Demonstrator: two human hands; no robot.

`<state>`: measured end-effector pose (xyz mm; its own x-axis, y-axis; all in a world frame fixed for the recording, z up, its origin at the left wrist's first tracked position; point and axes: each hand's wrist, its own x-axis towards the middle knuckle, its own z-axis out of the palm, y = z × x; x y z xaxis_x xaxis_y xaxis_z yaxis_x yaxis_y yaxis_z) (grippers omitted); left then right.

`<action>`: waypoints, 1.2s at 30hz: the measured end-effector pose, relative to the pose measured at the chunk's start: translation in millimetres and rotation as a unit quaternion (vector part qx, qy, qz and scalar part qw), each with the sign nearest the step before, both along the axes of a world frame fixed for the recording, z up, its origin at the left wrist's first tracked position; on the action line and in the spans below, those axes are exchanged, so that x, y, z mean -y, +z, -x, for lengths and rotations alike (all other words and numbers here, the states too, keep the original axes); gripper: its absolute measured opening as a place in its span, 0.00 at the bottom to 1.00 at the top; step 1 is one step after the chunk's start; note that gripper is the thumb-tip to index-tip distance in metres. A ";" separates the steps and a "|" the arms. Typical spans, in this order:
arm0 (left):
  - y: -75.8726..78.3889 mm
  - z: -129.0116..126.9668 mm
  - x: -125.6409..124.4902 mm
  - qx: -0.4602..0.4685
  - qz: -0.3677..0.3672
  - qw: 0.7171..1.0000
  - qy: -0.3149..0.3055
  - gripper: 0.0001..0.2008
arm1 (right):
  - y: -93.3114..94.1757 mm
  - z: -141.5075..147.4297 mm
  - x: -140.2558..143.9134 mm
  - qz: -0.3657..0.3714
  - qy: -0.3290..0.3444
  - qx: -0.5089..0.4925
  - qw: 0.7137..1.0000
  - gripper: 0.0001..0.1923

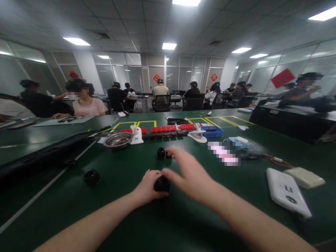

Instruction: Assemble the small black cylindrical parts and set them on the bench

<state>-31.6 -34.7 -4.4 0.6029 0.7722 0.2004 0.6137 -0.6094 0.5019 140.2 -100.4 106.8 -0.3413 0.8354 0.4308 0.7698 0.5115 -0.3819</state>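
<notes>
My left hand (149, 185) rests on the green table (78, 196) with its fingers closed around a small black round part (161, 184). My right hand (189, 172) hovers just right of it, fingers spread; its thumb touches the same black part and its fingertips reach toward another small black cylindrical part (161, 153) standing farther back. A third black round piece (91, 177) lies alone on the table to the left.
A metal bowl (117, 140) holding small parts, red and black component strips (168, 128), white clip stands (198, 134), a blue tray (213, 131). Two white devices (288, 191) lie right. A long black bar (49, 150) crosses the left. Several seated people work behind.
</notes>
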 end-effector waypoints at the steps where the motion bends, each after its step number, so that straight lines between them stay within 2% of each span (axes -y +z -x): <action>1: -0.4 -0.5 -0.3 -0.003 -0.003 1.000 0.000 0.24 | -10.6 6.5 -4.5 0.019 -0.006 0.034 0.999 0.23; 3: 0.5 -1.3 -0.3 -0.014 -0.004 1.000 -0.004 0.24 | -34.5 17.7 -13.3 0.069 -0.028 0.114 0.991 0.24; 5: 3.3 -1.7 0.4 -0.024 0.004 1.000 -0.006 0.24 | -54.4 23.1 -19.5 0.108 -0.039 0.161 0.980 0.20; 8: 9.0 -1.8 2.0 -0.025 0.027 0.999 0.000 0.22 | -67.9 20.0 -21.7 0.106 -0.010 0.152 0.983 0.17; 14: 12.6 -1.4 1.7 -0.023 0.047 0.999 -0.013 0.21 | -72.0 10.1 -18.2 0.063 -0.027 0.057 0.996 0.33; 17: 13.2 -1.7 2.5 -0.014 0.048 0.999 -0.008 0.23 | -75.3 11.7 -20.0 0.052 -0.024 0.023 0.998 0.26; 20: 15.1 -2.2 3.9 -0.007 0.055 0.998 -0.004 0.23 | -75.8 12.8 -20.0 0.049 0.015 -0.015 0.999 0.18; 24: 16.3 -2.8 4.4 -0.013 0.058 0.998 -0.002 0.20 | -75.6 11.7 -16.6 0.037 0.046 -0.064 0.996 0.21; 29: 16.0 -3.3 5.7 -0.019 0.040 0.999 -0.002 0.21 | -80.8 11.1 -19.0 0.020 0.010 -0.073 0.997 0.27; 32: 15.7 -3.2 6.7 -0.015 0.025 1.000 0.003 0.22 | -83.7 9.9 -23.4 0.021 -0.005 -0.074 0.997 0.25; 36: 17.3 -3.0 7.8 -0.013 0.029 0.999 -0.001 0.25 | -84.5 6.6 -24.5 0.046 0.048 -0.104 0.992 0.23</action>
<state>-28.7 -42.5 12.9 0.6093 0.7806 0.1392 0.6256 -0.5811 0.5205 133.6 -75.9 22.4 -0.3335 0.8422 0.4236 0.6186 0.5345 -0.5759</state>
